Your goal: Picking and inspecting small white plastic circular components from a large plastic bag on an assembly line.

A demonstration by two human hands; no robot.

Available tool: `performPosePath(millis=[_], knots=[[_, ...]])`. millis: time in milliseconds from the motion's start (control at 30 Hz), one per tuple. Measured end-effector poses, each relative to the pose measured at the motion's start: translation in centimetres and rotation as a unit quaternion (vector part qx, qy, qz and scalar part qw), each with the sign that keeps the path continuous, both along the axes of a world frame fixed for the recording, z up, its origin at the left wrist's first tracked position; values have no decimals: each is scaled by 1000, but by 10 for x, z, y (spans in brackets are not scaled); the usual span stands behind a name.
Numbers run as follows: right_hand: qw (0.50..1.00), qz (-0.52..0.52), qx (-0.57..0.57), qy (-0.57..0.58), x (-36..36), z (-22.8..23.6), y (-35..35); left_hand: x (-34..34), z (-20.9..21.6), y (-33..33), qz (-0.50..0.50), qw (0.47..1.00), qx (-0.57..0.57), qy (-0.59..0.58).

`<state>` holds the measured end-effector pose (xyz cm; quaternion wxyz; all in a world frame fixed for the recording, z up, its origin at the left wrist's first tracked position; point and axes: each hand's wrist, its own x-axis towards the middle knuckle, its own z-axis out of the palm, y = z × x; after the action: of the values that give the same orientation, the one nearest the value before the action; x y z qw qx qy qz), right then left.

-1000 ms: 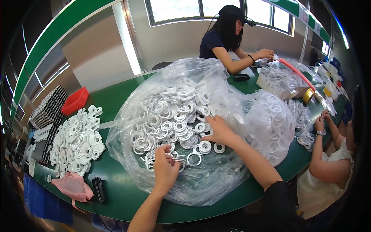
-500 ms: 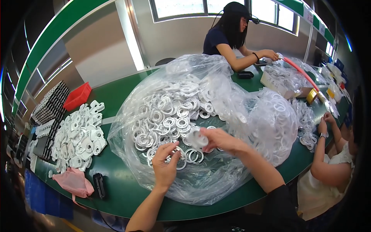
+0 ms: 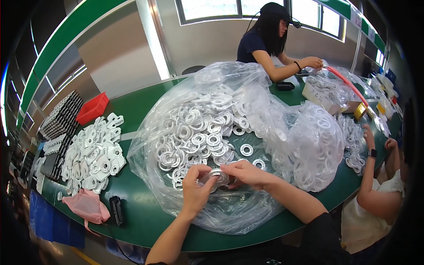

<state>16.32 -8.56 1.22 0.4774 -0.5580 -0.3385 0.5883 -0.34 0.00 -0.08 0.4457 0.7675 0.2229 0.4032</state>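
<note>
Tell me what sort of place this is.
Probably a factory assembly or sorting bench: a long green worktable, a big clear plastic bag full of white rings, and stacked dark trays.

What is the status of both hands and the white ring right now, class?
Left hand and right hand both pinching one white plastic ring. Held over the clear plastic bag. Loose white rings piled just beyond.

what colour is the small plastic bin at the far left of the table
Red: the small rectangular plastic bin sits beside black ridged trays on the green table, clearest in the head view.

Glossy clear plastic bag (image 3: 282,132)
</note>
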Motion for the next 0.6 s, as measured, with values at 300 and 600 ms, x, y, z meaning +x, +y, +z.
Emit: performPosePath(millis=[300, 600], knots=[[859, -135, 160, -468, 24, 15, -2, -1, -16, 17, -33, 917, -378, -122], [740, -45, 279, -611, 9, -2, -1, -13, -4, 34, -84, 784, -557, -260]])
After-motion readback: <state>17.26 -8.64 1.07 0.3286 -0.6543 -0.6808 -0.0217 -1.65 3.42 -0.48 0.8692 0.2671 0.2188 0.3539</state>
